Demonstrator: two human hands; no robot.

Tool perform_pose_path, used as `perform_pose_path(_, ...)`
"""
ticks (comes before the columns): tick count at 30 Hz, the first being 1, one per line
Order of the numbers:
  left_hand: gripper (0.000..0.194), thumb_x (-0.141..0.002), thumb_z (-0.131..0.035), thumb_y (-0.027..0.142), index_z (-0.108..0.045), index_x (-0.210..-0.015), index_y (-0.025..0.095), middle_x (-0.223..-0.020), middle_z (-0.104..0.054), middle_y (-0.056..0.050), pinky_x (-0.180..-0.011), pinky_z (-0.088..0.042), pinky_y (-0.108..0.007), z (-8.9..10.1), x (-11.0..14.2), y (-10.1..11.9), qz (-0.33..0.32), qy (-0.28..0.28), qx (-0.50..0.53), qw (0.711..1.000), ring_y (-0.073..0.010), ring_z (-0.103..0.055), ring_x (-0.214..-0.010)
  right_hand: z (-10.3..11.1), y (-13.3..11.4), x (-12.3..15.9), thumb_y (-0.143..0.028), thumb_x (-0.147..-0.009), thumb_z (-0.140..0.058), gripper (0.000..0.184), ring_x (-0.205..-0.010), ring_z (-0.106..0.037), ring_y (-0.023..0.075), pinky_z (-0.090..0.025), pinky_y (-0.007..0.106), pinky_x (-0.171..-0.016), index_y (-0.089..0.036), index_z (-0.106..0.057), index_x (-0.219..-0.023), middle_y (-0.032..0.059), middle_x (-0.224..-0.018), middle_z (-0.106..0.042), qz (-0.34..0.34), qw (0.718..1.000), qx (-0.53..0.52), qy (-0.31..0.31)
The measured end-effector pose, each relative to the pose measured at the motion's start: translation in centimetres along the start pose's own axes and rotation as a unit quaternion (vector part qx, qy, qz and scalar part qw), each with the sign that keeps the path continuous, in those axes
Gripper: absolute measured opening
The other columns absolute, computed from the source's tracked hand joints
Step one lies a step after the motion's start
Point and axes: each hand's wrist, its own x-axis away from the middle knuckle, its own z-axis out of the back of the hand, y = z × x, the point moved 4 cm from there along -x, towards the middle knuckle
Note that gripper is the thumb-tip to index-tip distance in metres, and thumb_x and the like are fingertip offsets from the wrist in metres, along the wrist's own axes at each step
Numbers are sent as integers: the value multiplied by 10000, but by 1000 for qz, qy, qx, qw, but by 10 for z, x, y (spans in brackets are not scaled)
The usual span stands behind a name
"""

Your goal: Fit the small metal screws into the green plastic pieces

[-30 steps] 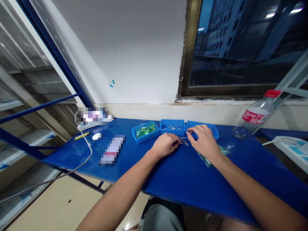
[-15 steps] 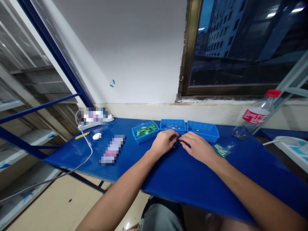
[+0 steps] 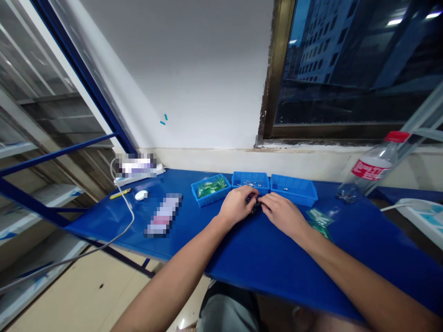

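Note:
My left hand (image 3: 238, 204) is closed, its fingers curled around a small dark part (image 3: 255, 207) too small to name exactly. Close against it, my right hand (image 3: 282, 211) has its thumb and fingers pinched together at the same spot; what they grip is mostly hidden. Just behind the hands stand a blue bin (image 3: 249, 175) with thin metal screws or pins and another blue bin (image 3: 298, 199) with one small metal piece inside. To the left, a third blue bin (image 3: 207, 201) holds green plastic packets (image 3: 212, 185). More green packets (image 3: 320, 219) lie beside my right wrist.
On the blue table (image 3: 277, 267) are a blurred phone-like object (image 3: 163, 216), a white oval item (image 3: 140, 195), and a yellow cutter (image 3: 120, 193). A red-capped bottle (image 3: 372, 168) leans at the right. A cable (image 3: 129, 221) crosses the left edge from a power strip (image 3: 140, 177).
The view has shifted slightly. My hands stay together at the same place, with fingers moving a little around the small dark part. More of the green packets by my right wrist now shows.

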Motion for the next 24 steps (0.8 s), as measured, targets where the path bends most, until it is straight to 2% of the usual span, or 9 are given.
perform_pose_path(6, 199, -1030, -532, 243, -713, -1087, 183, -1106, -768, -88, -963, -535, -329, 5, 0, 8, -3, 2, 14, 1000, -218, -710, -1025, 6, 3, -1, -183, -1019, -496, 228, -1037, -678, 284, -543, 443, -924, -245, -694, -1114, 84, -1077, -746, -12, 998, -47, 39)
perform_pose_path(9, 259, -1062, -498, 306, -716, -1122, 180, -1131, -775, -90, -1004, -522, -350, 9, 1, 10, -6, -4, 16, 1000, -229, -707, -1057, 13, 4, -2, -207, -998, -541, 157, -951, -677, 272, -544, 425, -881, -236, -691, -1030, 73, -985, -735, -42, 992, -89, 79)
perform_pose_path(12, 278, -1052, -533, 349, -704, -1195, 182, -1106, -788, -85, -951, -550, -339, 9, 2, 9, 6, -21, 34, 999, -231, -728, -1023, 19, 4, -2, -236, -964, -600, 107, -814, -659, 230, -546, 370, -784, -226, -690, -1021, 56, -927, -715, -93, 979, -140, 118)
perform_pose_path(20, 486, -1022, -574, 280, -530, -1503, 231, -1161, -802, -51, -862, -602, -294, 8, 5, 13, 28, -33, 134, 990, -195, -786, -894, 21, 1, -1, -265, -917, -637, 248, -642, -614, 162, -522, 300, -647, -205, -675, -1155, 41, -902, -710, -171, 952, -208, 145)
perform_pose_path(24, 526, -984, -626, 248, -537, -1501, 211, -1154, -808, -50, -922, -603, -305, 8, 5, 12, 58, -4, 167, 984, -209, -792, -971, 19, 0, 0, -289, -914, -646, 328, -597, -584, 143, -525, 296, -634, -208, -653, -1231, 34, -909, -722, -183, 946, -223, 147)
